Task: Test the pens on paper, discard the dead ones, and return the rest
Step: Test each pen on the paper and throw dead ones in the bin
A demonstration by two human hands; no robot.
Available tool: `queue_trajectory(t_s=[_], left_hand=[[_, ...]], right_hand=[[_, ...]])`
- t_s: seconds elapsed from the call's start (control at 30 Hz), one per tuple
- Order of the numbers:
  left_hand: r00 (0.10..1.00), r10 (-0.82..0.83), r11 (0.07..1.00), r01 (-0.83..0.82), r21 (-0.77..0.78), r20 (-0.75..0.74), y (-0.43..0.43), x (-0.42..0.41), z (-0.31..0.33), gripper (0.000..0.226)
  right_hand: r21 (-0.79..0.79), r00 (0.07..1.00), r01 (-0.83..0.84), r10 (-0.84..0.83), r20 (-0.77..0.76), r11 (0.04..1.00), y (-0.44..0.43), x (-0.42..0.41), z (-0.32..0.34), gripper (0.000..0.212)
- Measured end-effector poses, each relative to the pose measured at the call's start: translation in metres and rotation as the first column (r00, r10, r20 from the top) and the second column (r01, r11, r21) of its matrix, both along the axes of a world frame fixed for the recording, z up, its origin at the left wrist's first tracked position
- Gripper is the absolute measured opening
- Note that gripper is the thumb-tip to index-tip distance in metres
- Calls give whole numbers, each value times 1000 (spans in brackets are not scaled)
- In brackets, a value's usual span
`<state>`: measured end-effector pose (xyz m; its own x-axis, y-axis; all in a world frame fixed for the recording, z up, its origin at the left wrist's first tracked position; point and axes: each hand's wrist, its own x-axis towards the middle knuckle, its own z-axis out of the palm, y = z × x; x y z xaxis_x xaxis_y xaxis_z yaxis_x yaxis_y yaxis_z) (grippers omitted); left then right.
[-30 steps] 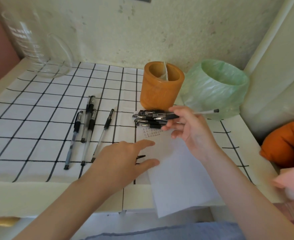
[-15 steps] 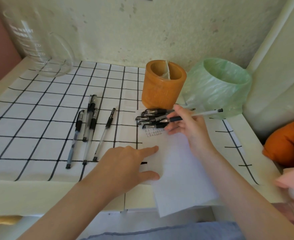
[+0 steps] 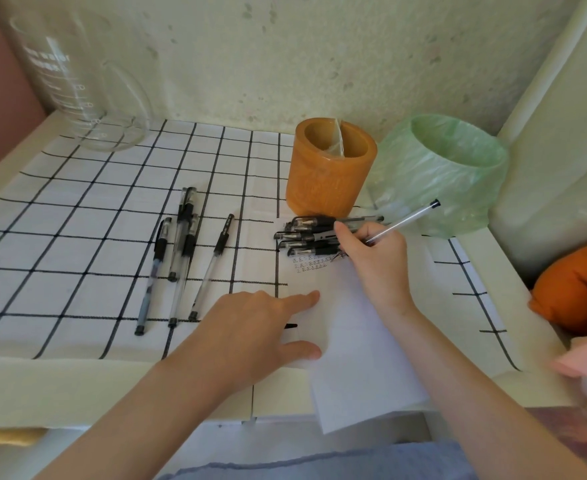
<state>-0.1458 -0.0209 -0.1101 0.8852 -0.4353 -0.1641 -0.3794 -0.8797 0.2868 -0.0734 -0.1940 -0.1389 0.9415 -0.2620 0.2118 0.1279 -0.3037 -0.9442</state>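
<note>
Right hand: the right hand point(image 3: 375, 265) is gripping a pen point(image 3: 402, 221), fingers curled round its lower barrel. It is holding the tip down at the far end of the paper point(image 3: 361, 355), and the capped end is slanting up and to the far right.

Left hand: the left hand point(image 3: 250, 334) is lying flat on the near left edge of the paper. Its fingers are straight and spread, with forefinger and thumb pressing on the sheet.

Paper: the white sheet is lying right of centre, its near end hanging over the table's front edge. Small rows of scribbles point(image 3: 312, 265) are showing just left of the pen tip.

Pile of pens: a pile of pens point(image 3: 307, 237) is lying across the far end of the paper, just beside the right hand's fingertips and in front of the orange cup point(image 3: 330, 174).

Other pens: a loose row of pens point(image 3: 181, 258) is lying on the checked cloth point(image 3: 77, 220), well left of the paper.

Bin: a bin point(image 3: 434, 181) lined with a green bag is standing right of the orange cup, behind the raised end of the held pen.

Far left: a glass jug point(image 3: 77, 88) is standing at the far left corner.
</note>
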Motion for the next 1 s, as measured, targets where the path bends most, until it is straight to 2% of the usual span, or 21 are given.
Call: queue_trajectory(t_s=[0.13,0.73,1.0], left_hand=[[1000,1,1000,-1,-3,3,0,0,0,68],[1000,7,1000,-7,-20,-10,0,0,-1,68],[1000,2,1000,-2,-27,-10,1,0,-1,68]], right_hand=[[-61,1000,6,-6,0,998,1,1,-4,44],[-101,999,-23,26,31,995,3,-1,-3,41],[-63,999,-24,26,29,998,1,-1,-3,42]])
